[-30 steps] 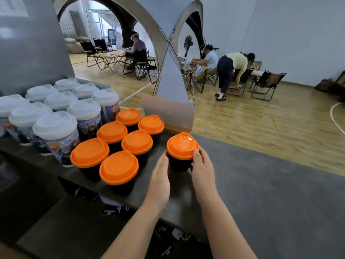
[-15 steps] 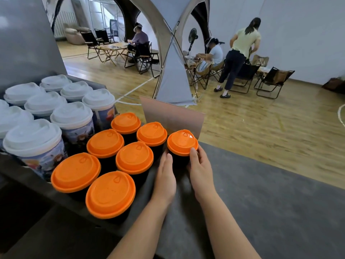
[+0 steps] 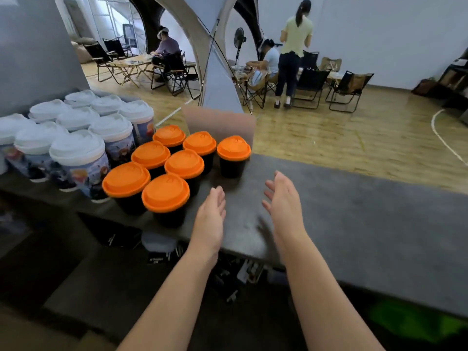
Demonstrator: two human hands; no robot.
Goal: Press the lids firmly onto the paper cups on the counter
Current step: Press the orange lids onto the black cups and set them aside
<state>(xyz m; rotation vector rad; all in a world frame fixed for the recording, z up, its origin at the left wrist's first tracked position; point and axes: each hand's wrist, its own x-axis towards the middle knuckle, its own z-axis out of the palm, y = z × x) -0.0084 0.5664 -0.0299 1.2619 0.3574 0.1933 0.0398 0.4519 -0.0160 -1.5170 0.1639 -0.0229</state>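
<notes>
Several black paper cups with orange lids stand together on the dark grey counter [image 3: 354, 211]. One more black cup with an orange lid [image 3: 233, 147] stands alone at the right end of the back row. My left hand [image 3: 211, 214] and my right hand [image 3: 283, 198] hover over the counter in front of that cup, palms facing each other, fingers straight. Neither hand touches or holds anything. A group of taller printed cups with white domed lids [image 3: 76, 148] stands to the left.
A brown cardboard sheet [image 3: 220, 122] stands upright behind the orange-lidded cups. A grey wall rises at the left. Beyond the counter is a wooden floor with folding chairs, tables and three people. Dark shelves with small items lie under the counter's near edge.
Both hands let go of the lone orange-lidded cup and drew back toward me, spreading apart. The cup stays standing at the end of the back row. The camera has shifted.
</notes>
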